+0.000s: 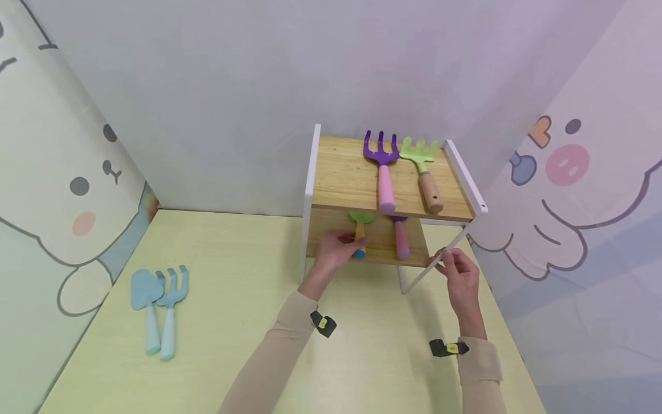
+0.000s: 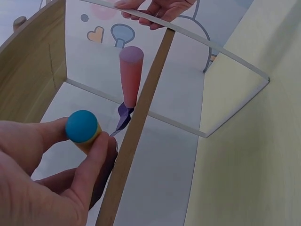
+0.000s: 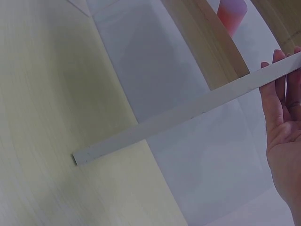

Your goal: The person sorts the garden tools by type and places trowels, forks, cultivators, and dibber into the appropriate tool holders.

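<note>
Two hands, one white-framed rack, six tools in sight! The left hand is in at the lower board, thumb and fingers pinching the yellow, blue-ended handle of one green-headed tool; that tool sits on the lower level, left of centre. Just to its right, one purple-headed tool with a pink handle, its head mostly hidden under the upper board, and that makes two down there! Across to the right hand, thumb and fingers gripping one white bar on the rack's right side, beside the lower board's corner. Up top, two more, side by side: one three-tined purple fork with a pink handle, one green fork with a wooden one. And over on the left of the table, a pair in light blue, one shovel and one fork, their heads overlapping
</note>
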Tool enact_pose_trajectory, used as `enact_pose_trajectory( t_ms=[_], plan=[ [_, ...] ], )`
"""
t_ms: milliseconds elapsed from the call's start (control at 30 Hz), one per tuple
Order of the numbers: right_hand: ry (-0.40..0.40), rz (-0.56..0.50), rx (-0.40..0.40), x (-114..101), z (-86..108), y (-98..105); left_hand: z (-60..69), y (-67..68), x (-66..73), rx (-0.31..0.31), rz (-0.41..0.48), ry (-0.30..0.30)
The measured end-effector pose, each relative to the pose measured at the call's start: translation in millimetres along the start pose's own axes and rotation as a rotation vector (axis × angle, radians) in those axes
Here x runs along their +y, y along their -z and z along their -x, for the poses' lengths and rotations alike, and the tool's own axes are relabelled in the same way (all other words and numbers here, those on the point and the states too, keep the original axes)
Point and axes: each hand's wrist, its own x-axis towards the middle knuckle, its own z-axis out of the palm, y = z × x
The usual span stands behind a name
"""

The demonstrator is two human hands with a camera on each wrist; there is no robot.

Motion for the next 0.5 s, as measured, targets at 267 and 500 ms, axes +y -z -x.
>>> enact_pose_trajectory(
  t_ms=[267,500],
  plan=[
    [-0.004,0.007,0.0,-1,0.3,-1,-2.5,-6.8,3.5,0.053,-0.076,-0.078],
    [-0.006,0.018,0.0,-2,0.4,0,-6.7,-15.3,2.6,0.031,-0.005,-0.11]
  ],
)
